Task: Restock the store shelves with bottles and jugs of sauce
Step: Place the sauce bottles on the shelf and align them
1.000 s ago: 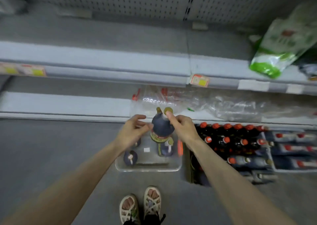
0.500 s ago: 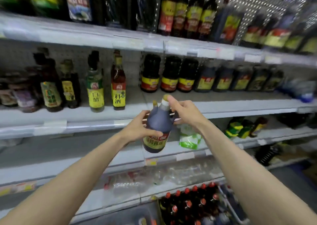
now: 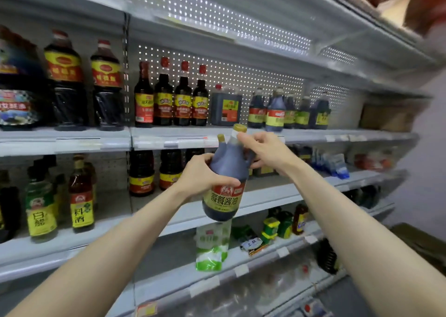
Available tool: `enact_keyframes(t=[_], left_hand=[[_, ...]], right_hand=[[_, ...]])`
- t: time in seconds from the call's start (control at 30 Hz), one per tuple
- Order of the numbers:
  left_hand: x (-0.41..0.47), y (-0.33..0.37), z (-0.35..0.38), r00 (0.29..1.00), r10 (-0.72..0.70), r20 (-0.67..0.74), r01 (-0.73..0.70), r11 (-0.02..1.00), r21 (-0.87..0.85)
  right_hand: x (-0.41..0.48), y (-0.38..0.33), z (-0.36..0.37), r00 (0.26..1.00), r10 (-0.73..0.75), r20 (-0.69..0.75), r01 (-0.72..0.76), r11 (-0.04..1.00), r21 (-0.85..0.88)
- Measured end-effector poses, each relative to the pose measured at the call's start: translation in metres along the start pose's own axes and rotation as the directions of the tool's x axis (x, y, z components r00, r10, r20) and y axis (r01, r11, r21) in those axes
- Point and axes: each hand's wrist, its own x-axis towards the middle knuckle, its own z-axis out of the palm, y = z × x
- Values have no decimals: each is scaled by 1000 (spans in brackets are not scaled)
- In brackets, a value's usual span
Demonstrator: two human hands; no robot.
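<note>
I hold a dark soy sauce jug (image 3: pixel 225 179) with a gold cap and a yellow-and-red label in both hands, in front of the shelves at chest height, tilted a little to the left. My left hand (image 3: pixel 201 175) wraps its body from the left. My right hand (image 3: pixel 261 151) grips its neck and handle from the right. Several jugs of the same kind (image 3: pixel 288 110) stand on the upper shelf (image 3: pixel 313 135), beyond and to the right of the held jug.
Tall red-capped bottles (image 3: pixel 172 99) and a square dark jug (image 3: pixel 225 107) stand left of those jugs. Big dark jugs (image 3: pixel 84 85) fill the left bay. Lower shelves hold vinegar and cooking-wine bottles (image 3: pixel 80 196), a green-white pouch (image 3: pixel 212 246) and small packets. A cardboard box (image 3: pixel 386 117) sits far right.
I have lifted the jug from the floor crate up past the lower shelves. My view has swung upward and right, and the jug is now level with the second-highest stocked shelf.
</note>
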Motion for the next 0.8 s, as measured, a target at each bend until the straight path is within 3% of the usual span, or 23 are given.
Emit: enact_keyframes(t=[0.3, 0.63, 0.8], left_hand=[[57, 92, 144, 997, 65, -36, -66, 998, -26], [144, 118, 229, 995, 80, -54, -82, 996, -33], [208, 115, 266, 993, 109, -50, -112, 991, -74]], right_hand=[[-8, 48, -165, 995, -85, -53, 86, 996, 20], [41, 114, -251, 992, -63, -108, 83, 978, 192], [95, 152, -286, 985, -85, -153, 108, 983, 147]])
